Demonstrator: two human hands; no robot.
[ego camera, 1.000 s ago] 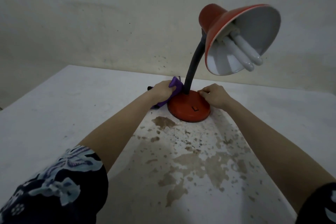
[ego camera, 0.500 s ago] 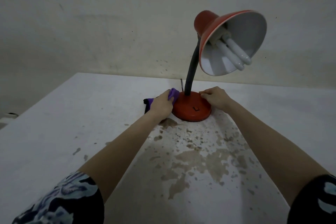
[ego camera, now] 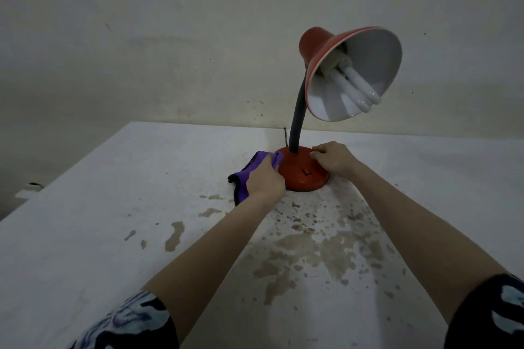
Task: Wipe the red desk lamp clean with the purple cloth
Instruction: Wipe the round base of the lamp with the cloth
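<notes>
white table point(ego camera: 99, 193) | brown stains point(ego camera: 292, 244) (blotchy, toward the near edge) | pale speckled wall point(ego camera: 170, 37) behind

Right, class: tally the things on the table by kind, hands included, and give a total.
Lamp: 1
Cloth: 1
Hands: 2 (left hand, right hand)
Total: 4
</notes>
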